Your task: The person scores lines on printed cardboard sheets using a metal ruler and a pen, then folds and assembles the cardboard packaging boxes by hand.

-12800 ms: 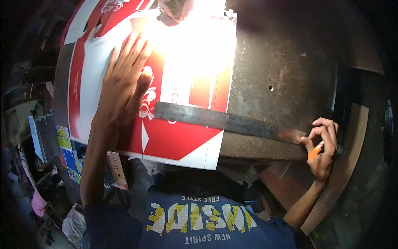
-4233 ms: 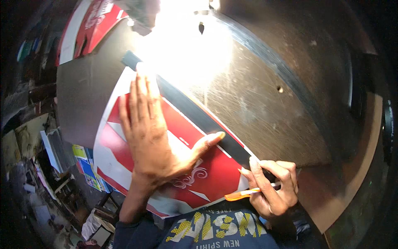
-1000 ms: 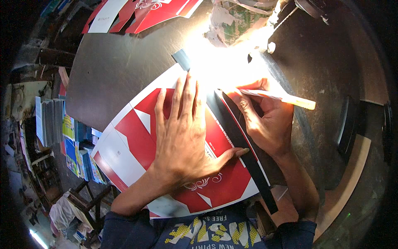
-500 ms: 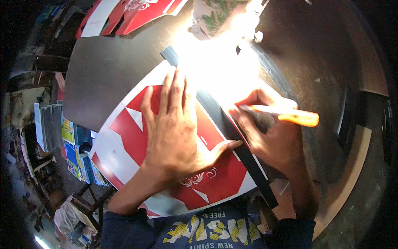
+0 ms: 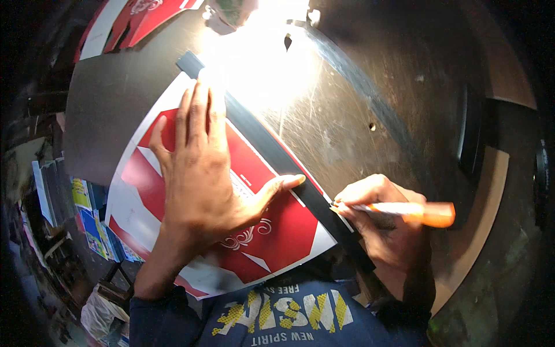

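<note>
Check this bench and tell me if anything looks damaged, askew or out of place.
The metal worktop is scratched and has a small hole, which looks like wear. The red and white sheet overhangs the near edge. Otherwise the left hand presses it flat, and the right hand holds an orange knife against the dark straightedge.

A cluttered workshop: a scratched dark metal worktable (image 5: 358,92), stacked printed sheets (image 5: 87,220) below, more red-and-white prints (image 5: 139,17) behind.

Scratched metal tabletop (image 5: 347,87) — stacked prints (image 5: 87,220)

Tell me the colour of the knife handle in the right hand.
Orange, seen in the head view: the knife handle sticks out from the right hand.
</note>
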A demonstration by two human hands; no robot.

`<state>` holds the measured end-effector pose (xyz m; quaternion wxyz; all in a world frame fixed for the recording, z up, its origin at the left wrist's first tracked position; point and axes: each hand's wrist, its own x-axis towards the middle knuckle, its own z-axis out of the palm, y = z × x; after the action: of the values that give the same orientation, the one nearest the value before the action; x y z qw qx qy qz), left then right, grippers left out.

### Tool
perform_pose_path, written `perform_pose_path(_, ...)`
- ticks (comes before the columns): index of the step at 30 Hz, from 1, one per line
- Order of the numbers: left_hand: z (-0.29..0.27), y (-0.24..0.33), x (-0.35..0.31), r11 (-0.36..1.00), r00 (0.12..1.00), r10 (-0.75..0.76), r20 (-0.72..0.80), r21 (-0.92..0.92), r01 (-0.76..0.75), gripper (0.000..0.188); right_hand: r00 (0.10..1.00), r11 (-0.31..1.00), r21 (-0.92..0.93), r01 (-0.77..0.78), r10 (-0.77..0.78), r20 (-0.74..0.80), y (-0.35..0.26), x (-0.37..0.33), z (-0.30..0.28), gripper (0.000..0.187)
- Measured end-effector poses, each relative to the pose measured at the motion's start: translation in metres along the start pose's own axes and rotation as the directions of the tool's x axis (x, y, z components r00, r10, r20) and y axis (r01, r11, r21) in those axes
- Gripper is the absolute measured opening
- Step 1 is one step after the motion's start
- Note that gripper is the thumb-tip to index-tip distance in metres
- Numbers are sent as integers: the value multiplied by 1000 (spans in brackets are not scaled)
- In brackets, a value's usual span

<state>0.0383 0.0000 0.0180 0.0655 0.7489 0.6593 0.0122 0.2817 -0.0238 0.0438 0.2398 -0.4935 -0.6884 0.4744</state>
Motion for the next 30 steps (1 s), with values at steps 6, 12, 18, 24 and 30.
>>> perform_pose_path(6, 3, -4, -2, 996, 1000, 14, 19, -89, -12, 135, 901, 888, -157, 432, -432, 38, 9, 88, 18, 17)
perform_pose_path(12, -1, -5, -7, 982, 996, 74, 56, -180, -63, 133, 846, 835, -229, 501, -528, -76, 4, 141, 47, 14)
perform_pose_path(18, -2, -10, -11, 986, 989, -41, 143, -155, 63, 124, 804, 683, -536, 497, -595, -13, -2, 104, 32, 10)
perform_pose_path(24, -1, 20, -69, 941, 977, -131, 170, -289, 177, 106, 990, 875, -479, 67, -120, -79, -9, -48, -16, 26)
perform_pose_path(30, 28, 24, -38, 965, 996, 70, -59, -247, -82, 98, 958, 838, -468, -280, 213, -192, -2, -129, 19, 55)
